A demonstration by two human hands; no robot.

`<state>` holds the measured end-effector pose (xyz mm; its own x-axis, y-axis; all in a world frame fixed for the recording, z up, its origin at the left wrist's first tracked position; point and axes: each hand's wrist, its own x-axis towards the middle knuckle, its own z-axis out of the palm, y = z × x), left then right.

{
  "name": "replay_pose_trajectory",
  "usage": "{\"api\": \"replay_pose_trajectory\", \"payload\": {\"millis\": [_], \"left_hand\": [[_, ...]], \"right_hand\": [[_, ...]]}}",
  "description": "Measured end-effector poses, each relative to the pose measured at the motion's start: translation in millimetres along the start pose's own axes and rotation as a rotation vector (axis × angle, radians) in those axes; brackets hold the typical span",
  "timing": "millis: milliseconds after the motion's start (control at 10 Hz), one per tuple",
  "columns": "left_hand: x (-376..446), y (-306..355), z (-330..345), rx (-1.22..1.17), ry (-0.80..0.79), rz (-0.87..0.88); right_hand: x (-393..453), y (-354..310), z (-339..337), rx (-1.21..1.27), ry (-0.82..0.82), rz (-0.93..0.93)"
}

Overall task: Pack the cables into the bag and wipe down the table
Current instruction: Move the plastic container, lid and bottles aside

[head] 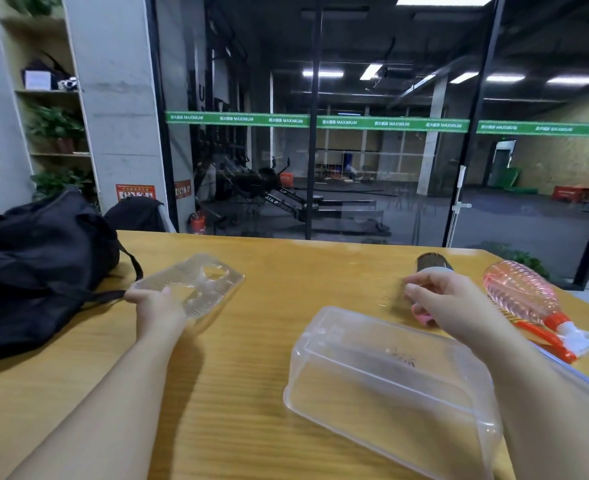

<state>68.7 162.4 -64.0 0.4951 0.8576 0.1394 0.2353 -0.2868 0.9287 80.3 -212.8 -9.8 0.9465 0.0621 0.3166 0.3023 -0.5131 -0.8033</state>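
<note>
A black bag (33, 268) lies at the left end of the wooden table (251, 344), its strap trailing toward my left hand. My left hand (156, 308) grips the near edge of a clear plastic lid (199, 284), just right of the bag. My right hand (448, 301) lies across a dark cylinder-shaped object (433, 263) with a pink end (421, 316), fingers curled over it; motion blur hides the details. No cables are in view.
A clear plastic box (390, 379) lies upside down at the front right. A pink spray bottle (521, 292) with a red and white trigger lies on its side at the right edge. Glass walls stand behind the table.
</note>
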Motion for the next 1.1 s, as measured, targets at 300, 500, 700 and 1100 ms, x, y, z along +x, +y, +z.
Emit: {"api": "replay_pose_trajectory", "payload": {"millis": [300, 500, 700, 1100], "left_hand": [[10, -16, -1, 0.492, 0.065, -0.016], [7, -16, -4, 0.827, -0.015, -0.083], [3, -12, 0, 0.917, 0.006, 0.057], [3, -15, 9, 0.827, -0.153, 0.378]], "right_hand": [[1, 0, 1, -0.028, -0.022, 0.005], [-1, -1, 1, -0.045, -0.028, -0.008], [-2, -1, 0, -0.055, -0.03, -0.003], [-2, -3, 1, -0.072, -0.035, -0.004]]}}
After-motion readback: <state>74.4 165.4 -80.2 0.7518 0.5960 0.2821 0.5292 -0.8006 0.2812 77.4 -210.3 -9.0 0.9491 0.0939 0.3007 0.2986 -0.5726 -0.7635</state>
